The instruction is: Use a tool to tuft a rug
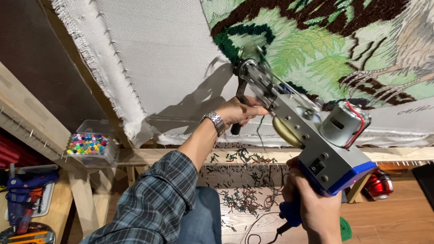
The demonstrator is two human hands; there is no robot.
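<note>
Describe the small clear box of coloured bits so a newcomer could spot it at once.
Start at the wooden frame that stretches the white backing cloth, and follow its lower left beam. The clear plastic box sits there, the only see-through container, filled with many-coloured beads or pins.

Wooden floor [394, 240]; yarn scraps [241, 198]

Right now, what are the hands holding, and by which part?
Both hold the blue-and-grey tufting gun: right hand on its blue rear grip, left hand on its black front handle.
</note>
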